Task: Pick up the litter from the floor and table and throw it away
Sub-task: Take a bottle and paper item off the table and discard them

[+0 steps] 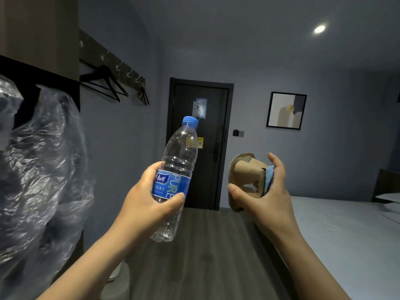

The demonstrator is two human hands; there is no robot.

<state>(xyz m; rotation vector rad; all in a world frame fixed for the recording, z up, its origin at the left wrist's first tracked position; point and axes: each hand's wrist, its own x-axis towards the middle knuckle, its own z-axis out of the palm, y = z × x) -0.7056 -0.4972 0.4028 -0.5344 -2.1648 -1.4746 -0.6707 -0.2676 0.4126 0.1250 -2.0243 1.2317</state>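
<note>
My left hand [144,204] grips a clear plastic water bottle [178,161] around its blue label. The bottle has a blue cap, looks empty and tilts slightly to the right, held up at chest height. My right hand [270,191] holds crumpled brown cardboard packaging [244,176] with a small blue piece [269,177] tucked against the fingers. Both hands are raised in front of me, a short gap apart.
A large clear plastic bag [39,169] hangs at the left by a dark wardrobe edge. Black hangers [104,85] hang on a wall rail. A dark door [201,144] stands ahead across the wooden floor [205,256]. A bed [346,234] lies at the right.
</note>
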